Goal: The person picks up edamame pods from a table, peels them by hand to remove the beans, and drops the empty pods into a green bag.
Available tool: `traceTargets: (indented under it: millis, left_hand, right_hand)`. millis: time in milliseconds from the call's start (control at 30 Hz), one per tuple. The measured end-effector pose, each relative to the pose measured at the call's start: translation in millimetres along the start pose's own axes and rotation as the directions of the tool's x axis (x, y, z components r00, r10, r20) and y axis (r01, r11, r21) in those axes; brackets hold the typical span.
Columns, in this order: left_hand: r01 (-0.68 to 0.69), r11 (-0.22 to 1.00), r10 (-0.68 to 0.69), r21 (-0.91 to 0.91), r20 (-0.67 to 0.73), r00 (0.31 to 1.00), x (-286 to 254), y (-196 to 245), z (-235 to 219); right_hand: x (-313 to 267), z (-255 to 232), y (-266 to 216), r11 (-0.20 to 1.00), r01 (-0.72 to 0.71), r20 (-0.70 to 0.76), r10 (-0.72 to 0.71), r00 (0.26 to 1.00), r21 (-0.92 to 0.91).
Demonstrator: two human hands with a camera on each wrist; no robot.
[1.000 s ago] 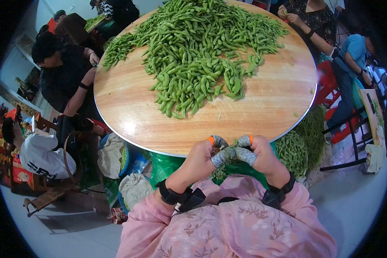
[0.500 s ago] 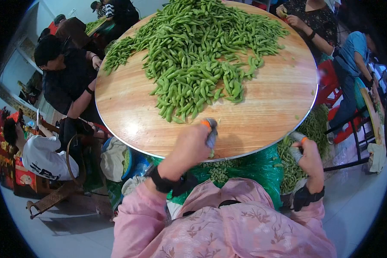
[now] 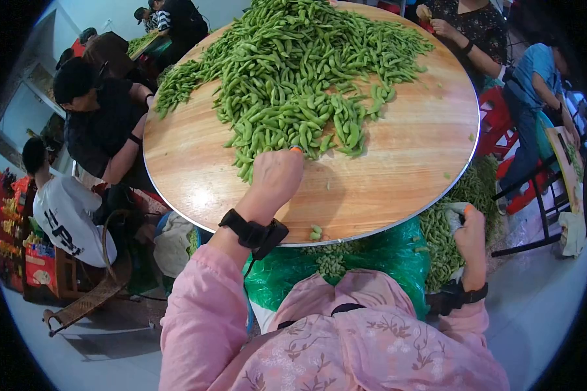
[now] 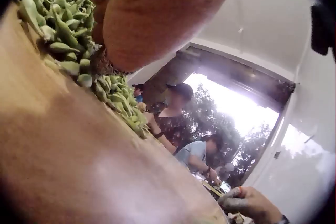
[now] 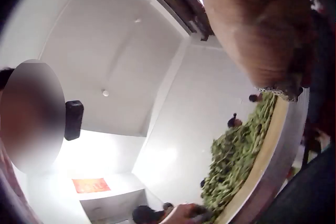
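Note:
My left hand (image 3: 277, 176) reaches over the near edge of a large heap of green soybean pods (image 3: 293, 111) on the round wooden table (image 3: 404, 156). Its fingers are hidden beneath the back of the hand in the head view; the left wrist view has them down among the pods (image 4: 65, 32). Low at the right, past the table's rim, my right hand (image 3: 471, 238) is over a pile of pods (image 3: 437, 251). Grey wrapping covers its fingers, which look loosely extended, with an orange band at the thumb. A small green piece (image 3: 316, 232) lies near the table's front edge.
Green plastic (image 3: 398, 260) spreads below the table's front edge, with small pods (image 3: 332, 262) on it. Leafy stalks (image 3: 479, 182) are at the right. A seated person in black (image 3: 98, 124) works at the left rim. A wooden chair (image 3: 114, 247) stands farther left.
My hands were together before my lap, then parted. The left moved over the table up to the heap; the right went to the pile at the right. A green piece now shows at the front edge.

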State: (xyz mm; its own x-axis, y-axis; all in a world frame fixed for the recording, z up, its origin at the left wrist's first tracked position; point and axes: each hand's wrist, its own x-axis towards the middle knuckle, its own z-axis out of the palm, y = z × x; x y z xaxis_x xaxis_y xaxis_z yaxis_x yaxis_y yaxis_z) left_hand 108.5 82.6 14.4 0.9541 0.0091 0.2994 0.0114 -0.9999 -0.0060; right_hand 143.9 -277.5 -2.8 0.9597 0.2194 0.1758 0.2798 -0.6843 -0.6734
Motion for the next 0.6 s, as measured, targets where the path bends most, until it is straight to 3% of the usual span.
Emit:
traceTargets:
  millis: [133, 267, 367, 433, 467, 500, 533, 567, 600]
  left_hand:
    - [0.025, 1.0, -0.024, -0.014, 0.048, 0.999, -6, 0, -2]
    - [0.075, 0.997, -0.077, 0.023, 0.071, 0.995, -1, 1, 2]
    - [0.112, 0.994, -0.113, 0.01, 0.118, 0.987, -3, 2, -2]
    - [0.116, 0.974, -0.114, -0.193, 0.023, 0.993, -13, 1, -1]
    - [0.112, 0.974, -0.109, -0.196, 0.026, 0.994, -18, 4, 0]
    - [0.188, 0.791, -0.165, -0.582, 0.092, 0.982, -24, 6, 0]
    - [0.247, 0.457, -0.189, -0.854, 0.178, 0.966, -30, 10, -1]
    - [0.249, 0.454, -0.186, -0.856, 0.182, 0.966, -37, 15, -4]
    - [0.383, 0.123, -0.159, -0.915, 0.363, 0.918, -44, 23, -14]
  right_hand:
    - [-2, 28, -35, 0.96, 0.091, 0.105, -0.122, 0.987, 0.264]
    - [0, 46, -61, 0.948, 0.09, 0.237, -0.167, 0.957, 0.304]
    - [-4, 55, -75, 0.866, 0.001, 0.327, -0.191, 0.925, 0.501]
    - [-5, 63, -80, 0.817, -0.046, 0.35, -0.195, 0.916, 0.575]
    - [-6, 66, -84, 0.76, -0.098, 0.375, -0.2, 0.905, 0.642]
    - [-5, 69, -89, 0.771, -0.047, 0.375, -0.254, 0.892, 0.635]
    - [-4, 72, -93, 0.773, -0.052, 0.375, -0.247, 0.893, 0.633]
    - [-4, 75, -97, 0.755, -0.084, 0.408, -0.255, 0.876, 0.651]
    - [-4, 78, -101, 0.735, -0.116, 0.441, -0.265, 0.858, 0.668]
